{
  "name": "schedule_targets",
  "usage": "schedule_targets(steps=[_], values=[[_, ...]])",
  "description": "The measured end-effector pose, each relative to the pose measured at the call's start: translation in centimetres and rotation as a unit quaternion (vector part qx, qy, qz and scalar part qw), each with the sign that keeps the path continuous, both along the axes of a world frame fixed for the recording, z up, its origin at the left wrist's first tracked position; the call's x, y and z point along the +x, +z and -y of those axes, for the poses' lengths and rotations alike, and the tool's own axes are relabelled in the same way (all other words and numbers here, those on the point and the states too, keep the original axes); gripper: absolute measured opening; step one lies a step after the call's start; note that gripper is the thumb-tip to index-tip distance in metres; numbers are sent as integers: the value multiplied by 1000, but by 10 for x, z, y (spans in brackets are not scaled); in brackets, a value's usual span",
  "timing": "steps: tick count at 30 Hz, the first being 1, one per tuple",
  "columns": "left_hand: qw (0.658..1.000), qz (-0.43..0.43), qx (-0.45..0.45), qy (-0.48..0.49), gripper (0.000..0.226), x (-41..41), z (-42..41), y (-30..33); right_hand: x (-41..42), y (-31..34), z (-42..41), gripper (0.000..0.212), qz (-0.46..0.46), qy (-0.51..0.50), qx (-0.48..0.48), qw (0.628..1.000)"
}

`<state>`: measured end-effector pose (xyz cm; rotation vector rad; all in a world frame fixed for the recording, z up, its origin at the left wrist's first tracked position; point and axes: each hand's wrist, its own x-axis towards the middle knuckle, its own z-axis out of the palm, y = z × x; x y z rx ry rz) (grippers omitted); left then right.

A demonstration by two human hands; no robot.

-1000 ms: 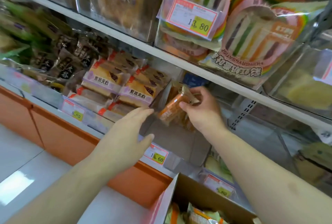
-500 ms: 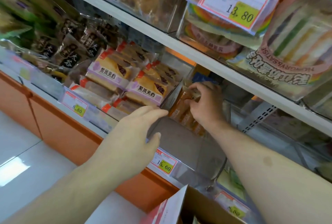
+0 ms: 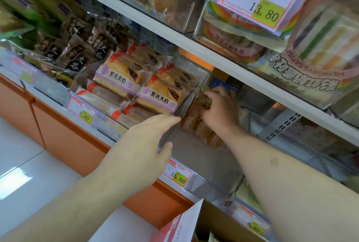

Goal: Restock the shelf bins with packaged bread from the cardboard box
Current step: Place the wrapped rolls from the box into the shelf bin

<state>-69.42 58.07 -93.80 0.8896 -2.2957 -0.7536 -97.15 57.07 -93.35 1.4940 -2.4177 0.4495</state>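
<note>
Clear bin (image 3: 204,166), mostly bare, front wall braced by left hand (image 3: 143,144), fingers straight, thumb hooked at corner. Cardboard box (image 3: 196,222) below, one flap showing. Right hand (image 3: 219,109) deep at the bin's back-left, fingers curled on orange bread pack (image 3: 191,117). About three packs there. Probably light, soft, crinkly film; best pinched at the edges, not squeezed.

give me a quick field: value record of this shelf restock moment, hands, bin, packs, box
right hand: grips orange bread packs at the back of the clear bin
left hand: fingers straight, on the bin's left wall
bin: mostly bare floor, tag reads 15.60
neighbour bin: purple-label bread packs, stacked
cardboard box: below, flap open
</note>
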Motion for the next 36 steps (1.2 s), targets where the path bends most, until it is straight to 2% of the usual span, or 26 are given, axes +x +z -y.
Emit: schedule_targets(steps=[9, 12, 16, 22, 29, 31, 36], values=[[1000, 18, 4, -5, 62, 4, -4, 7, 20, 26, -38, 73, 28, 28, 32, 999], [1000, 15, -8, -14, 62, 5, -12, 14, 37, 41, -69, 71, 81, 25, 29, 996], [998, 8, 0, -61, 60, 8, -34, 23, 61, 55, -133, 65, 133, 49, -8, 990], [991, 11, 21, -131, 55, 9, -87, 34, 84, 60, -252, 54, 124, 43, 13, 991], [983, 34, 23, -180, 49, 1, -154, 33, 68, 32, -371, 42, 121, -21, -6, 992], [982, 38, 35, -181, 48, -1, -167, 30, 61, 20, -392, 42, 117, -37, 16, 992], [980, 46, 57, -187, 46, -12, -196, 26, 63, 10, -395, 53, 134, -66, 161, 976]])
